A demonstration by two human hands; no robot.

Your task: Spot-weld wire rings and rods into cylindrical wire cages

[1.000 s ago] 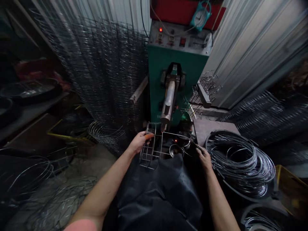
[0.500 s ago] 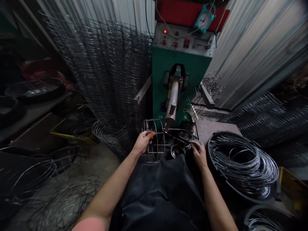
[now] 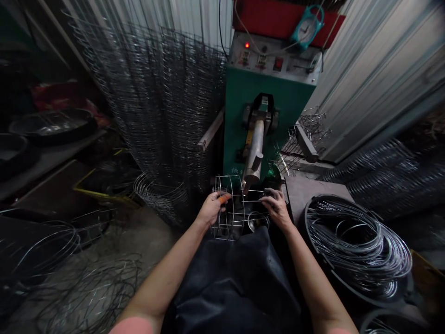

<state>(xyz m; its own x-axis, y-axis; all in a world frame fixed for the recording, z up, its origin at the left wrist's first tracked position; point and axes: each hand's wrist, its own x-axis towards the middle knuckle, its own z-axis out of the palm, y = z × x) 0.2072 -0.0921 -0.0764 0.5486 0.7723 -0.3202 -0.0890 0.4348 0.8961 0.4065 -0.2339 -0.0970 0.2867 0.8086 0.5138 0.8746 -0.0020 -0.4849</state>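
Observation:
My left hand (image 3: pixel 210 208) grips a welded wire frame (image 3: pixel 227 222) with curved hoops and straight rods, and an orange finger guard (image 3: pixel 225 198) shows on one finger. My right hand (image 3: pixel 276 207) is shut on the far end of a straight rod (image 3: pixel 252 201) of that frame. The frame sits just under the electrode (image 3: pixel 252 164) of a green spot welder (image 3: pixel 267 93). A small metal bowl (image 3: pixel 258 221) shows through the wires. A dark apron (image 3: pixel 236 283) covers my lap.
A black ring (image 3: pixel 354 250) holds coiled steel wire at right. Stacked wire mesh (image 3: pixel 153 102) rises at left, and wire racks (image 3: pixel 299 148) lie behind the welder. Loose wire hoops (image 3: pixel 90 292) cover the floor at lower left. Corrugated metal sheeting (image 3: pixel 378 60) forms the wall.
The frame has turned, showing its curved hoops, and has moved up under the electrode. My right hand has moved left onto its rod. The view has drifted slightly.

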